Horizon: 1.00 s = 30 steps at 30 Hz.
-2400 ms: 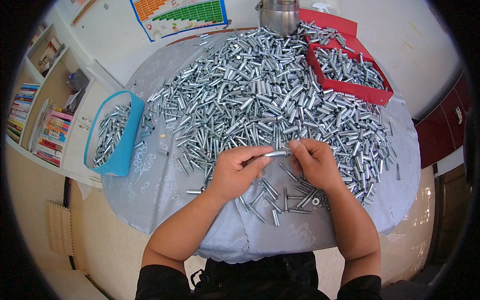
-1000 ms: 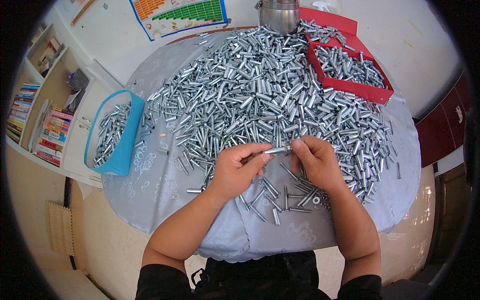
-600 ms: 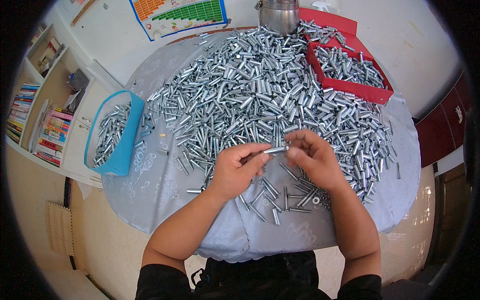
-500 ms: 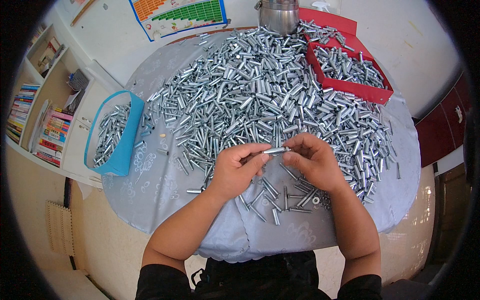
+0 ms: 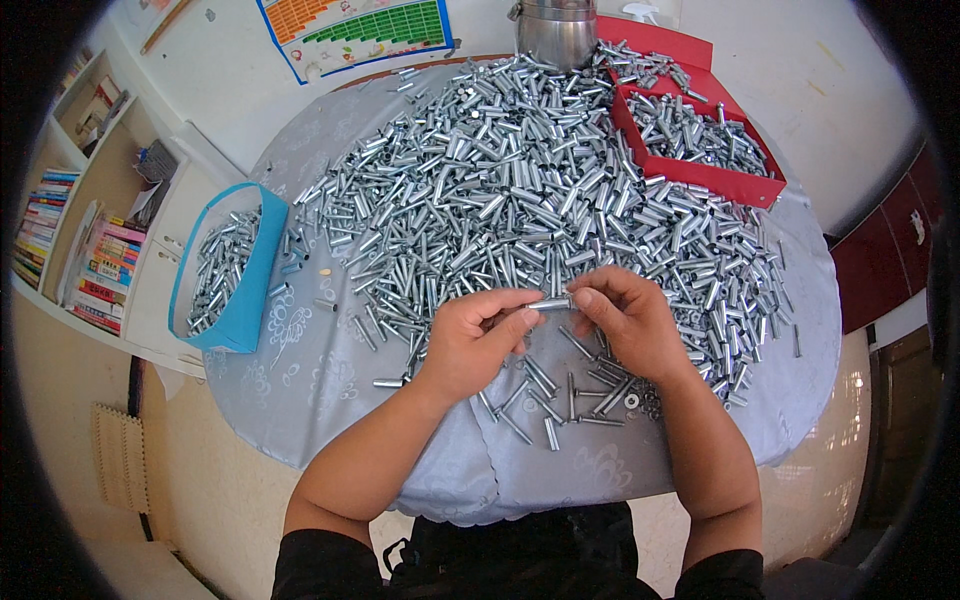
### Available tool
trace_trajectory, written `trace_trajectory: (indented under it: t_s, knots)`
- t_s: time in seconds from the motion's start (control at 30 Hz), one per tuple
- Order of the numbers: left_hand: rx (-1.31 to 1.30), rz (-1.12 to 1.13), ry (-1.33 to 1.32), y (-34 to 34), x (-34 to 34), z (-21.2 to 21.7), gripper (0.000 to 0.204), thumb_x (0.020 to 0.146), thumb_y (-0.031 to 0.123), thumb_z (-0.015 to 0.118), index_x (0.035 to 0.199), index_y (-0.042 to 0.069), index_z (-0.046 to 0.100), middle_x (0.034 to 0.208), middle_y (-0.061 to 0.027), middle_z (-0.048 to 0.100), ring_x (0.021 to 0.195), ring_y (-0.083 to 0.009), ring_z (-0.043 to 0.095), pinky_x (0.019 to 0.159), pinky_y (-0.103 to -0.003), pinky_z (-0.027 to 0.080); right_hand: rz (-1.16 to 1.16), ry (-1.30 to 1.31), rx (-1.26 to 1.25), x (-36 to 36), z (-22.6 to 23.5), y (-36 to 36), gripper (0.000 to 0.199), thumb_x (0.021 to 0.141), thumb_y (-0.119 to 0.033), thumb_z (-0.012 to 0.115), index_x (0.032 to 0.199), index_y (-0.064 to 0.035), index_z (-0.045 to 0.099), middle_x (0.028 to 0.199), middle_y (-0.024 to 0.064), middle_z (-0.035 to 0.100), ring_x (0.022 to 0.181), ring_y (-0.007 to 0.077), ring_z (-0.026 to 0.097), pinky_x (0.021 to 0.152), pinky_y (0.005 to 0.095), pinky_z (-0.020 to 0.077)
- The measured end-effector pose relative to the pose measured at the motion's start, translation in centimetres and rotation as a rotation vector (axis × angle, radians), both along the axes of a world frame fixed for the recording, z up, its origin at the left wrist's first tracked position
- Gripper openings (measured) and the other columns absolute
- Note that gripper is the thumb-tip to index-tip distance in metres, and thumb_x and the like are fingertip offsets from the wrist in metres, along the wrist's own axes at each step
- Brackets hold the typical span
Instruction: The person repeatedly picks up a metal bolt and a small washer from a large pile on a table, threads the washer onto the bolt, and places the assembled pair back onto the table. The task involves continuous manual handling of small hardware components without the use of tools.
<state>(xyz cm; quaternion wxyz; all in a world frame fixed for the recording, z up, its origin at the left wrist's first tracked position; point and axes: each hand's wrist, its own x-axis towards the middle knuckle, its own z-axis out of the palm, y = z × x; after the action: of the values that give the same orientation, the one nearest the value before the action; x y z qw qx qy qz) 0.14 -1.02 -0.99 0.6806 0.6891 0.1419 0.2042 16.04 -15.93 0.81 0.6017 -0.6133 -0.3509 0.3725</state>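
Observation:
Between my hands, over the near edge of the pile, lies a silvery sleeve anchor bolt (image 5: pixel 549 304). My left hand (image 5: pixel 478 340) pinches its left end with thumb and forefinger. At its right end, the thumb and fingers of my right hand (image 5: pixel 632 322) are closed on it. A big heap of zinc-coloured metal sleeves and bolts (image 5: pixel 500 190) spreads beyond both hands. Just below them on the cloth lie several loose bolts (image 5: pixel 540 376), a short sleeve (image 5: pixel 552 433) and small washers (image 5: pixel 632 401).
A blue fabric bin (image 5: pixel 262 270) of metal parts stands at the left. At the back right sits an open red box (image 5: pixel 710 180) full of anchors, near a steel pot (image 5: pixel 556 40). A grey patterned tablecloth (image 5: pixel 310 420) covers the round table. Bookshelves (image 5: pixel 130 190) line the left wall.
My right thumb and fingers have shifted over the bolt's right end, covering the tip that showed before. My left hand keeps its place.

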Motion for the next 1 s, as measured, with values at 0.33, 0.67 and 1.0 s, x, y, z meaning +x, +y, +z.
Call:
trace_trajectory:
  t_s: [0.33, 0.67, 1.0]
  knots:
    - [0.059, 0.019, -0.016, 0.0, -0.1, 0.2, 0.024, 0.089, 0.001, 0.066, 0.112, 0.0, 0.068, 0.09, -0.0075, 0.07, 0.066, -0.008, 0.061, 0.059, -0.02, 0.048, 0.006, 0.035, 0.044, -0.2, -0.1, -0.1, 0.017, 0.091, -0.007, 0.066, 0.102, 0.0054, 0.062, 0.087, 0.0089, 0.067, 0.076, 0.0141, 0.067, 0.069, 0.0258, 0.0547]
    - [0.048, 0.097, -0.063, -0.1, 0.2, -0.3, 0.029, 0.089, 0.002, 0.065, 0.118, 0.001, 0.064, 0.101, -0.0074, 0.069, 0.069, -0.007, 0.061, 0.06, -0.021, 0.05, 0.017, 0.072, -0.024, 0.1, -0.1, -0.1, 0.013, 0.092, -0.01, 0.064, 0.095, 0.0022, 0.062, 0.076, 0.0062, 0.064, 0.067, 0.0121, 0.063, 0.061, 0.0253, 0.0519]
    - [0.021, 0.25, -0.119, -0.1, 0.4, 0.1, 0.026, 0.092, 0.005, 0.062, 0.117, 0.0, 0.063, 0.102, -0.0079, 0.07, 0.065, -0.0067, 0.059, 0.059, -0.021, 0.05, -0.447, 0.234, 0.682, 3.5, 1.7, 0.0, 0.06, 0.1, -0.03, 0.05, 0.146, 0.0026, 0.027, 0.133, 0.0242, 0.051, 0.122, 0.0317, 0.054, 0.104, 0.0414, 0.043]
